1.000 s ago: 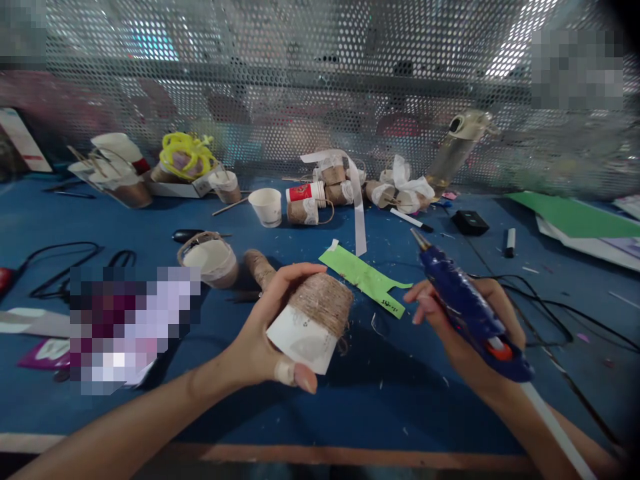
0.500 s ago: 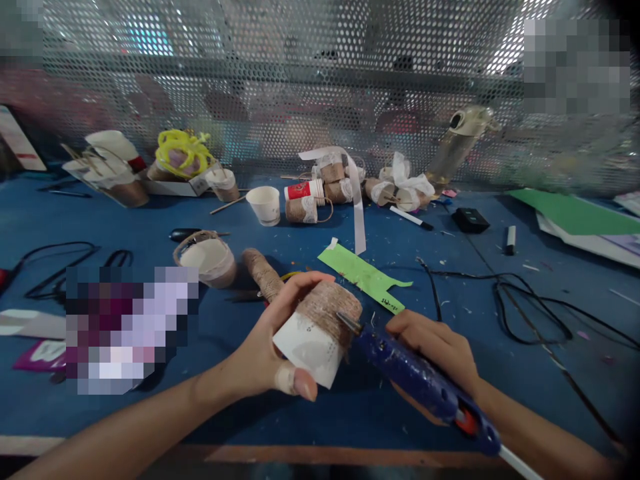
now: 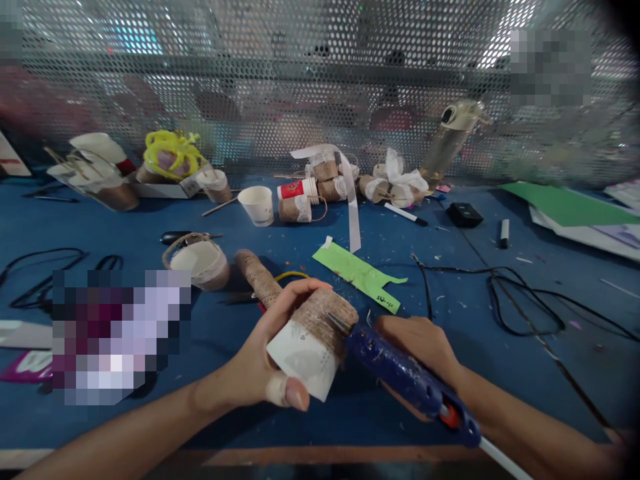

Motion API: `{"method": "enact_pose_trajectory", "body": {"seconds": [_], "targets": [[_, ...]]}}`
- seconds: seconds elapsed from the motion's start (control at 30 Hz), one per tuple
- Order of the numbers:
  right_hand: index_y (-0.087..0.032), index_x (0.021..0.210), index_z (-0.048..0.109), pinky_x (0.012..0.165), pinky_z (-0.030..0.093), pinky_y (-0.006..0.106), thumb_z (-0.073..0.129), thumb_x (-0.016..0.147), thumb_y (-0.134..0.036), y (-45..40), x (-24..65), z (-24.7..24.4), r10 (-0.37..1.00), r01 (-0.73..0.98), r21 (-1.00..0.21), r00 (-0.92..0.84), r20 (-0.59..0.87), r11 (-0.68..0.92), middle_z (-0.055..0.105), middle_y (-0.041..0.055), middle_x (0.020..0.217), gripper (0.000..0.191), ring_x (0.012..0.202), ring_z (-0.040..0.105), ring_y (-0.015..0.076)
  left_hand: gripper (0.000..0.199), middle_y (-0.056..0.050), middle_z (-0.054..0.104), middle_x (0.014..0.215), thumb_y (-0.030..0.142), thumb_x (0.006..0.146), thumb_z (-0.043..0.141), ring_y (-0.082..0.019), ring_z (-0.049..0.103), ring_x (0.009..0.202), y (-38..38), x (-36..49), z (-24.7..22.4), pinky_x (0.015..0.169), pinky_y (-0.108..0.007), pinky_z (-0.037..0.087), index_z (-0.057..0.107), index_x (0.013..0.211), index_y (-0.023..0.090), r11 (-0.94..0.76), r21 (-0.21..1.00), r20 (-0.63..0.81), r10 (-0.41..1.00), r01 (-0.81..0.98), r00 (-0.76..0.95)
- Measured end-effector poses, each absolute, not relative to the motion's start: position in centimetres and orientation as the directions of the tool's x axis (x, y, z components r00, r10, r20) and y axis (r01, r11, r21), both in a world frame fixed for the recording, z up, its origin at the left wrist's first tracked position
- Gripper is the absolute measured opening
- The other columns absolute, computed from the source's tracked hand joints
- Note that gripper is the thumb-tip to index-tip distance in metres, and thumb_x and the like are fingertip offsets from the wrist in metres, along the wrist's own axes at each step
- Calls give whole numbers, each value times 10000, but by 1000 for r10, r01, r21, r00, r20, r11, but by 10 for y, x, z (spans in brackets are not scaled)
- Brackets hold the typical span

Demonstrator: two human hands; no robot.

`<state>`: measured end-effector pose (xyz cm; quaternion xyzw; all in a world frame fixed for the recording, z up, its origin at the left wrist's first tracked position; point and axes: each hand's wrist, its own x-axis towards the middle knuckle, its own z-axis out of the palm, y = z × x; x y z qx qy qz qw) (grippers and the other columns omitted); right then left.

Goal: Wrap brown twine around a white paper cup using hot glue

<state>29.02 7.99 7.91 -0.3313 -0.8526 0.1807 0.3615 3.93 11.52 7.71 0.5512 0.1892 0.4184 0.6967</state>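
Observation:
My left hand (image 3: 280,347) is closed around a white paper cup (image 3: 303,360), its base end wrapped in brown twine (image 3: 325,310). The cup lies tilted, and a bandage circles my left thumb. In my right hand (image 3: 420,347) is a blue hot glue gun (image 3: 400,367) with a white glue stick (image 3: 503,460) jutting from its rear. The gun's metal nozzle points at the twine and overlaps it in view; whether it touches I cannot tell. Just behind my left hand lies a spool of twine (image 3: 257,277), beside scissors partly hidden.
Strips of green paper (image 3: 357,273) lie beyond the cup. A twine-handled cup (image 3: 203,263) stands left. Along the metal mesh are a plain paper cup (image 3: 257,203), several wrapped cups, white ribbon (image 3: 353,207) and a bottle (image 3: 445,143). Black cable (image 3: 500,313) crosses the right side.
The nozzle has moved slightly left along the twine. The whole view has shifted a little, with things on the table appearing further left. Both holds are the same.

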Motion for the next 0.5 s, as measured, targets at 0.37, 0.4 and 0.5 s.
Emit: {"method": "enact_pose_trajectory", "body": {"seconds": [0.37,0.4,0.5], "targets": [[-230,734,476,545,374,262,460,971,-338,79,291,79,684,443,-525,-534,497,727,512,0,653,261,564,499,142,988,-104,606,1221,553,486,933,-299,618,1100,114,39,82,922,-390,522,511,1330,259,47,923,200,791,-382,579],[-231,736,472,539,367,262,457,967,-320,79,291,79,678,439,-520,-532,506,733,504,-4,651,248,559,491,138,997,-108,605,1222,559,477,933,-307,617,1102,114,39,82,924,-399,521,512,1328,255,52,923,193,793,-380,578],[-232,745,451,521,340,267,441,952,-262,81,290,78,666,426,-514,-520,534,744,468,-16,645,209,546,459,129,1025,-118,590,1244,583,472,924,-326,606,1126,114,39,80,946,-429,514,493,1341,251,59,926,186,789,-373,586]]}}
